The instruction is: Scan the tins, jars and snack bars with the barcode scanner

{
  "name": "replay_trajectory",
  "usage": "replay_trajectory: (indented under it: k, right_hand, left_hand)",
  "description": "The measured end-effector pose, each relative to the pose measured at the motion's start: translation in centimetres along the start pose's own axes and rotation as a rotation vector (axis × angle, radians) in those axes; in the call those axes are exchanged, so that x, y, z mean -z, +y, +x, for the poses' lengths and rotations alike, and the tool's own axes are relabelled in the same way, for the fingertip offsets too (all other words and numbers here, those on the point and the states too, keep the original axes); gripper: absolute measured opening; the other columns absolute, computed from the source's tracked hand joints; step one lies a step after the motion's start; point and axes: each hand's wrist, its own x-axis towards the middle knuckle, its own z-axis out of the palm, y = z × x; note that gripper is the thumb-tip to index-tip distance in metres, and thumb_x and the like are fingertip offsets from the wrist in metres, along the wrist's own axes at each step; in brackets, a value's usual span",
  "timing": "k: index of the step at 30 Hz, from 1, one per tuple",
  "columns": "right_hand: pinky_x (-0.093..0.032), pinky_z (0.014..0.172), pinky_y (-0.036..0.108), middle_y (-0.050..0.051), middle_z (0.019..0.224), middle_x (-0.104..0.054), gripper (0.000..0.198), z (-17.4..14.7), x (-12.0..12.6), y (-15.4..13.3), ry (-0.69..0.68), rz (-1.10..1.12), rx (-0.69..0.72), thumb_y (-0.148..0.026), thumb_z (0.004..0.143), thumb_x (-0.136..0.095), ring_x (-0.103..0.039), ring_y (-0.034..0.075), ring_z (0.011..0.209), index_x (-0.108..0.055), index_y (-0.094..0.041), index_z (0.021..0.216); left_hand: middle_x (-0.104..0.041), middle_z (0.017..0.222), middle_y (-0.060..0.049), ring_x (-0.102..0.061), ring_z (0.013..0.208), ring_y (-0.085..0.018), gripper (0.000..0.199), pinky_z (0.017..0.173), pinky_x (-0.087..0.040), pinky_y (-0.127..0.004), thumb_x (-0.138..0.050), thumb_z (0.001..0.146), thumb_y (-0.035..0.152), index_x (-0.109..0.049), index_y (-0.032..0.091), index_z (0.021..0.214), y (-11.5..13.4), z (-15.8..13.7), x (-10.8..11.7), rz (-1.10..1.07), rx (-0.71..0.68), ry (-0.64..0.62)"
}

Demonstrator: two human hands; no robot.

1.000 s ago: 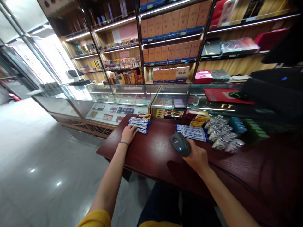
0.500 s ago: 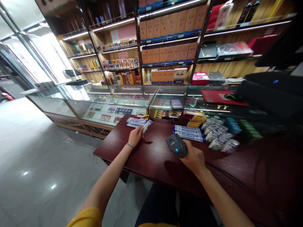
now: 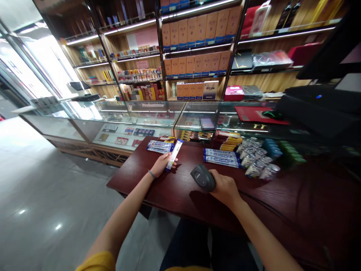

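Note:
In my left hand (image 3: 163, 164) is a slim blue-and-white snack packet (image 3: 175, 153), tilted, its pale side facing up. My right hand (image 3: 225, 187) is wrapped round the handle of a dark barcode scanner (image 3: 203, 177), whose head points left toward the packet, apart from it. Beyond my left hand lies a small pile of similar packets (image 3: 159, 146) on the dark red table (image 3: 172, 192). Another row of blue-and-white packets (image 3: 221, 157) rests to the right, past the scanner.
Right of the row stand several silver-lidded jars (image 3: 255, 160), with blue packs (image 3: 272, 149) and green packs (image 3: 291, 152) beyond. Yellow-and-red packets (image 3: 229, 140) lie near the glass display counter (image 3: 141, 111). A black cable (image 3: 267, 206) trails across the table at right.
The packet in my left hand has turned, and more of its pale side now shows. The scanner has shifted slightly left and down, and its blue light no longer shows.

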Motion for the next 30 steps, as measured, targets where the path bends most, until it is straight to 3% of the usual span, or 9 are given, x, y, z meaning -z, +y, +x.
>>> replay_trajectory:
  k: [6, 14, 17, 21, 25, 30]
  right_hand:
    - [-0.041, 0.057, 0.026, 0.003, 0.075, -0.071, 0.033, 0.0, 0.1, 0.0, 0.007, 0.027, -0.007, -0.026, 0.077, -0.054, -0.068, 0.019, 0.065, -0.053, -0.016, 0.108]
    - [-0.040, 0.055, 0.026, 0.002, 0.068, -0.068, 0.033, 0.1, 1.3, 1.0, 0.158, -0.046, -0.095, -0.022, 0.074, -0.053, -0.066, 0.018, 0.059, -0.057, -0.015, 0.106]
    - [-0.040, 0.054, 0.026, 0.001, 0.065, -0.067, 0.031, -0.2, 1.8, 2.2, 0.218, -0.104, -0.186, -0.024, 0.074, -0.056, -0.066, 0.019, 0.057, -0.058, -0.015, 0.104]
    - [-0.040, 0.052, 0.027, 0.003, 0.065, -0.068, 0.030, -0.9, 2.7, 4.1, 0.300, -0.204, -0.347, -0.033, 0.078, -0.060, -0.065, 0.020, 0.056, -0.058, -0.017, 0.104]
    - [-0.039, 0.050, 0.029, 0.006, 0.069, -0.070, 0.035, -1.6, 3.9, 5.8, 0.372, -0.274, -0.522, -0.043, 0.080, -0.060, -0.064, 0.023, 0.055, -0.058, -0.018, 0.103]
    - [-0.041, 0.050, 0.030, 0.009, 0.074, -0.070, 0.041, -2.2, 4.7, 7.0, 0.432, -0.244, -0.647, -0.046, 0.080, -0.061, -0.064, 0.024, 0.056, -0.056, -0.017, 0.108]
  left_hand:
    - [-0.071, 0.099, -0.010, -0.067, 0.069, -0.013, 0.043, 0.062, -0.059, -0.027, -0.064, 0.087, 0.042, -0.058, 0.014, 0.119, -0.4, 0.1, 0.1, -0.063, 0.001, -0.026]
    - [-0.070, 0.111, -0.012, -0.069, 0.084, -0.017, 0.055, 0.078, -0.058, -0.033, -0.069, 0.082, 0.046, -0.058, 0.016, 0.127, 0.9, 1.4, -0.5, 0.016, -0.076, -0.006]
    - [-0.070, 0.115, -0.010, -0.067, 0.098, -0.020, 0.050, 0.090, -0.053, -0.036, -0.066, 0.084, 0.045, -0.060, 0.018, 0.125, 1.4, 2.6, -2.8, 0.242, -0.262, 0.019]
    - [-0.069, 0.118, -0.008, -0.063, 0.108, -0.022, 0.034, 0.099, -0.048, -0.038, -0.060, 0.088, 0.031, -0.063, 0.020, 0.121, 1.1, 3.6, -7.5, 0.623, -0.492, 0.050]
    - [-0.069, 0.116, -0.008, -0.062, 0.109, -0.023, 0.029, 0.099, -0.047, -0.039, -0.058, 0.090, 0.024, -0.063, 0.020, 0.118, 0.0, 4.0, -12.3, 0.991, -0.672, -0.070]
    - [-0.068, 0.112, -0.008, -0.061, 0.103, -0.023, 0.026, 0.093, -0.048, -0.037, -0.057, 0.090, 0.021, -0.062, 0.021, 0.116, -1.0, 4.4, -16.7, 1.249, -0.771, -0.212]
